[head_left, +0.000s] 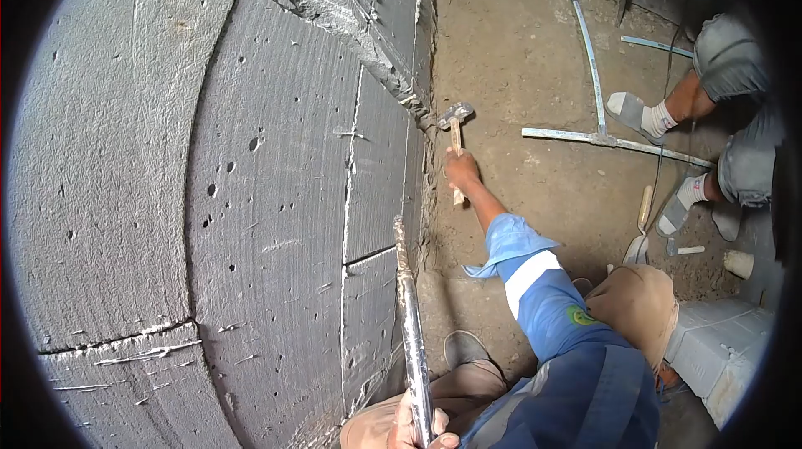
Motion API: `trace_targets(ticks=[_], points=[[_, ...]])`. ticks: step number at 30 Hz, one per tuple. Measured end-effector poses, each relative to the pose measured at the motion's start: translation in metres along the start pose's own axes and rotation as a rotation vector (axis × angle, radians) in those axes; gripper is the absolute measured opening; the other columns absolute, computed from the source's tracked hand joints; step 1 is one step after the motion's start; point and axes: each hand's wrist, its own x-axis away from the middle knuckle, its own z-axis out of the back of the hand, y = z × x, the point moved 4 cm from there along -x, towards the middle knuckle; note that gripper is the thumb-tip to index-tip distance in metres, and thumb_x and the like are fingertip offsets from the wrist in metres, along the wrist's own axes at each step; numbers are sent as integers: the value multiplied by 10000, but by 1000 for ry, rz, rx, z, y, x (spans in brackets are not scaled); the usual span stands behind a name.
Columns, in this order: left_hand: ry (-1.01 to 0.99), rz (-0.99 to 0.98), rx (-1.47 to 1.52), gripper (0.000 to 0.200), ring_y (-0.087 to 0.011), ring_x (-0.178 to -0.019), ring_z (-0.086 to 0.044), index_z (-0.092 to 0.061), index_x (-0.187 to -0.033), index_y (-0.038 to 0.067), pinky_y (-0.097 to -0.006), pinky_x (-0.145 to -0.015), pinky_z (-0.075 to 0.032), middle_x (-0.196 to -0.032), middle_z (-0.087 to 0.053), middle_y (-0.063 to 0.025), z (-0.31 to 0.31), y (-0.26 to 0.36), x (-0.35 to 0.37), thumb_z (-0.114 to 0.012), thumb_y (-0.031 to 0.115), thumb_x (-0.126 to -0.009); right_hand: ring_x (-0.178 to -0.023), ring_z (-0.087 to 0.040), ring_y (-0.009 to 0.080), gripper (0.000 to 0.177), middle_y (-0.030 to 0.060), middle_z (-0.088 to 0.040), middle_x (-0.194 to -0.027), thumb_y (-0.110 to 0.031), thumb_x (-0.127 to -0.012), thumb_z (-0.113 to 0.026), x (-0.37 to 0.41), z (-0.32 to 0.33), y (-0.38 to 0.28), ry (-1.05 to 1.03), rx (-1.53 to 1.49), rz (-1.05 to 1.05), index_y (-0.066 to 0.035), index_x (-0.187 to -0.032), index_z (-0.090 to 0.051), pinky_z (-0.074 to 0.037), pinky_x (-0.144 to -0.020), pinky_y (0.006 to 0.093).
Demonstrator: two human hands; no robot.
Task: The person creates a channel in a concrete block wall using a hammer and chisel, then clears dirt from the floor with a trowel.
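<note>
My right hand (pixel 461 170) is closed around the wooden handle of a hammer (pixel 456 128). The hammer's dusty steel head points away from me, close to the foot of the wall. At the bottom of the view, my left hand (pixel 418 431) wraps around the lower part of a long metal chisel (pixel 410 315). Its worn, plaster-spotted tip reaches up and overlaps the lower part of the grey block wall (pixel 284 157). A rough groove (pixel 334 27) is cut across that wall down to the floor corner, and lines are scored beside it.
Jointed pale pipes (pixel 597 138) lie on the dirt floor (pixel 518 48). At the right are another person's legs and socked feet (pixel 643 115). A trowel (pixel 640 228) and a short white pipe piece (pixel 738 263) lie nearby. Pale blocks (pixel 718 340) stand at lower right.
</note>
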Motion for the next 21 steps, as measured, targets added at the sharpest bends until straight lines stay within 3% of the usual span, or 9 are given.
trace_targets(ticks=[1, 8, 12, 13, 14, 16, 17, 21], points=[[-13, -56, -40, 943, -62, -681, -402, -71, -1523, 76, -154, -509, -277, -912, -475, -27, 0, -1, -1, -576, -179, -768, -670, -649, 306, 482, 190, -643, -899, -409, -965, -502, 7, 6, 1, 9, -14, 8, 26, -1169, -536, -551, -498, 393], [-26, 118, 84, 886, -64, -659, -419, -110, -1501, 66, -168, -512, -307, -905, -481, -27, -5, 1, -7, -598, -127, -788, -626, -630, 278, 459, 164, -636, -847, -411, -971, -496, 64, -11, 34, 112, -107, 4, -14, -1197, -535, -526, -472, 388], [-41, 151, 95, 855, -65, -647, -429, -132, -1489, 60, -175, -514, -323, -901, -485, -27, -10, 3, -10, -611, -98, -799, -603, -619, 271, 457, 163, -627, -839, -409, -972, -496, 68, -10, 22, 21, -55, -8, 5, -1161, -536, -512, -473, 387], [-45, 160, 92, 847, -66, -644, -431, -137, -1486, 58, -177, -514, -328, -900, -485, -27, -10, 4, -11, -614, -90, -802, -717, -668, 346, 436, 219, -652, -938, -375, -978, -482, 69, -6, 17, -32, -33, -54, 22, -1135, -567, -545, -582, 412], [-51, 165, 92, 840, -66, -641, -434, -143, -1483, 57, -179, -515, -332, -899, -486, -27, -10, 4, -12, -617, -83, -804, -717, -668, 346, 436, 219, -652, -938, -375, -978, -482, 65, -8, 24, -27, -39, -51, 22, -1135, -567, -545, -582, 412], [-64, 183, 98, 825, -67, -635, -439, -154, -1477, 54, -183, -516, -340, -897, -488, -27, -12, 8, -13, -624, -68, -810, -907, -647, 403, 456, 240, -658, -1013, -384, -975, -486, 59, -10, 44, 105, -11, 45, 28, -1151, -573, -521, -774, 447], [-74, 196, 104, 818, -67, -632, -441, -159, -1474, 52, -185, -516, -344, -896, -489, -28, -14, 10, -15, -627, -61, -813, -1058, -584, 440, 471, 260, -644, -1081, -392, -970, -492, 63, -7, 52, 89, -27, 7, 23, -1180, -566, -453, -911, 455], [-109, 246, 140, 789, -68, -620, -451, -181, -1462, 46, -192, -518, -361, -892, -492, -28, -23, 21, -21, -640, -31, -824, -915, -643, 399, 482, 242, -658, -1004, -410, -968, -493, 88, 7, 84, 60, 2, 3, 21, -1169, -567, -507, -794, 444]])
